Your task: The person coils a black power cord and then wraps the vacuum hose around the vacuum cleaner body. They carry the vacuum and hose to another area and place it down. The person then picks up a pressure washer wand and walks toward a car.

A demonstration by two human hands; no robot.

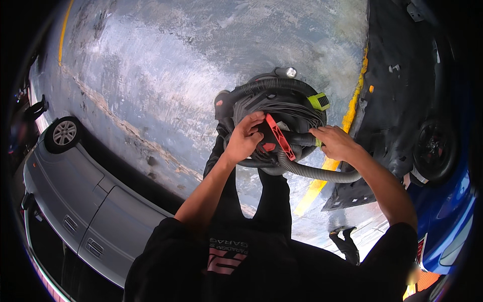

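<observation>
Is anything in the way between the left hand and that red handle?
Nothing visible: the left hand's fingertips are right by the upper end of the red handle. The grey ribbed hose curves past its lower end, outside that gap.

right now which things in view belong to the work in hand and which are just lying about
At the hands:
- red handle, beside the left hand
- black tube, at the right hand
- grey ribbed hose
- coiled black cable
- green fitting

Just around:
- silver car
- blue car
- yellow floor line
</observation>
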